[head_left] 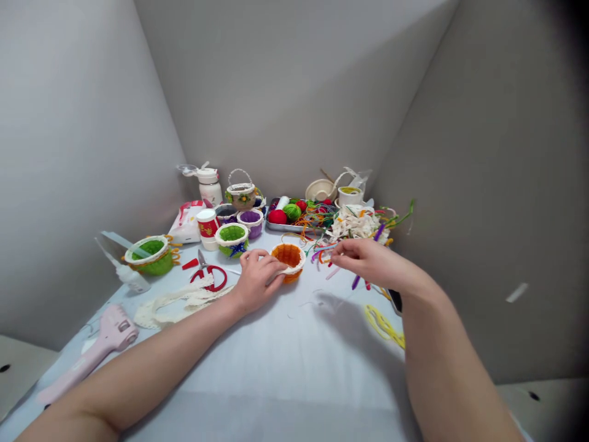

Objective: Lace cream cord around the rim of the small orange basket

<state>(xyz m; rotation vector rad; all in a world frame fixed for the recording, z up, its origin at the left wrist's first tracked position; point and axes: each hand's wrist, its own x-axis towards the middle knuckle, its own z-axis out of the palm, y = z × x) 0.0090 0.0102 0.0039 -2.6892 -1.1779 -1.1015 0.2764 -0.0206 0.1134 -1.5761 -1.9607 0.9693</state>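
My left hand [260, 279] is closed on the near left side of a small orange basket [291, 256] with a white lace rim, standing upright on the table. To the right, my right hand [363, 261] is raised over the table with thumb and fingers pinched together. What lies between those fingertips, if anything, is too small to make out. Close beyond it are colourful pipe cleaners [356, 282] and a heap of cream lace scraps [356, 224]. A bundle of yellow cord [384, 325] lies below the right wrist.
Red-handled scissors [216, 279], white lace ribbon [159, 310], a pink glue gun [107, 337] and a glue bottle [132, 278] lie to the left. Green baskets [154, 263] and a purple basket [251, 224] stand farther back, beside a metal tray [289, 228] of yarn balls. Grey walls enclose the table.
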